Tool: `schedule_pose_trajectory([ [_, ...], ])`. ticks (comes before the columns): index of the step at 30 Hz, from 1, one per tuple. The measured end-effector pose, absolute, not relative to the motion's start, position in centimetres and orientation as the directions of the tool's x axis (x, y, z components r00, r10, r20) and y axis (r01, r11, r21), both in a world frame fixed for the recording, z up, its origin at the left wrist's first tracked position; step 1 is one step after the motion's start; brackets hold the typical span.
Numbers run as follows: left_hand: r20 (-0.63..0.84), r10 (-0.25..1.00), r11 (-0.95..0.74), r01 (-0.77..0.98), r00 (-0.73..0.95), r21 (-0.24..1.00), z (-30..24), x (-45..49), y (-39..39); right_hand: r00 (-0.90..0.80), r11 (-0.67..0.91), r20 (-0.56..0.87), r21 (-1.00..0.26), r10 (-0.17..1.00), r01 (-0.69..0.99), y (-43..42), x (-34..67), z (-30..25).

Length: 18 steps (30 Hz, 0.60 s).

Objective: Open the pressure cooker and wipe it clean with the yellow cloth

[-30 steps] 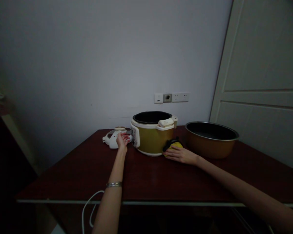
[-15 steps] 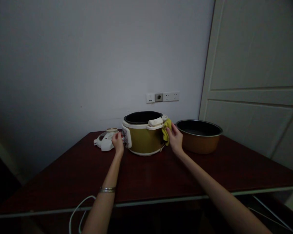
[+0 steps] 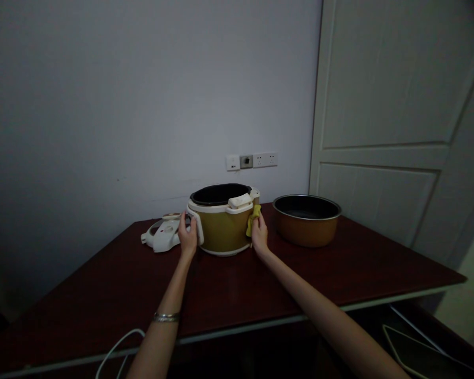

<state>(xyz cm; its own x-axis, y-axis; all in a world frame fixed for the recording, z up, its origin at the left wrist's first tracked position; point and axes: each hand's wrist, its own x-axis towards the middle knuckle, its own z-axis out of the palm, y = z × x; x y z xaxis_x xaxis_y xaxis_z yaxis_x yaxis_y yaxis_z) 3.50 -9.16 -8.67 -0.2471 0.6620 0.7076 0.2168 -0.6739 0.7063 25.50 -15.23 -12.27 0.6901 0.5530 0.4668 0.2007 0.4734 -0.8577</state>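
Observation:
A gold and white electric cooker body [image 3: 225, 230] stands lidless on the table, its dark inside showing at the top. My left hand [image 3: 187, 237] lies against the white control panel [image 3: 199, 229] on the cooker's left, fingers apart, steadying it. At the opposite side, my right hand [image 3: 259, 234] holds a yellow cloth [image 3: 253, 220] to the cooker's outer wall below the white side handle [image 3: 240, 201]. Part of the cloth is hidden by the fingers. The white lid [image 3: 165, 235] rests on the table beyond my left hand.
A brown-orange inner pot [image 3: 307, 231] with a dark inside sits to the right on the dark red table [image 3: 221, 295]. Wall sockets [image 3: 265, 160] are behind the cooker. A white cable [image 3: 116, 345] hangs at the front edge. A pale door [image 3: 379, 121] stands on the right.
My left hand has gone from closed fingers to spread fingers on the panel. My right hand with the cloth remains at the cooker's right side, a little lower. The view has shifted right.

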Motion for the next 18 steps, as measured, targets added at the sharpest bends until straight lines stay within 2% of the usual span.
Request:
schedule_pose_trajectory([
  [4, 0.713, 0.674, -0.679, 0.221, -0.192, 0.701, -8.4, 3.7, -9.7, 0.692, 0.378, 0.373, -0.913, 0.619, 0.154, -15.3, 26.0, -14.3],
  [7, 0.716, 0.675, -0.679, 0.229, -0.178, 0.698, -8.3, 3.8, -9.9, 0.680, 0.371, 0.367, -0.917, 0.634, 0.148, -15.3, 26.0, -13.8],
  [10, 0.723, 0.668, -0.684, 0.236, -0.178, 0.690, -8.4, 3.9, -10.0, 0.653, 0.449, 0.452, -0.874, 0.608, 0.188, -15.6, 25.3, -11.5],
  [14, 0.717, 0.675, -0.681, 0.225, -0.175, 0.697, -8.4, 3.8, -10.0, 0.575, 0.600, 0.652, -0.735, 0.495, 0.316, -16.1, 24.5, -8.5],
  [18, 0.716, 0.674, -0.679, 0.231, -0.180, 0.697, -8.3, 3.9, -10.0, 0.554, 0.597, 0.676, -0.720, 0.487, 0.354, -15.8, 24.8, -9.0],
])
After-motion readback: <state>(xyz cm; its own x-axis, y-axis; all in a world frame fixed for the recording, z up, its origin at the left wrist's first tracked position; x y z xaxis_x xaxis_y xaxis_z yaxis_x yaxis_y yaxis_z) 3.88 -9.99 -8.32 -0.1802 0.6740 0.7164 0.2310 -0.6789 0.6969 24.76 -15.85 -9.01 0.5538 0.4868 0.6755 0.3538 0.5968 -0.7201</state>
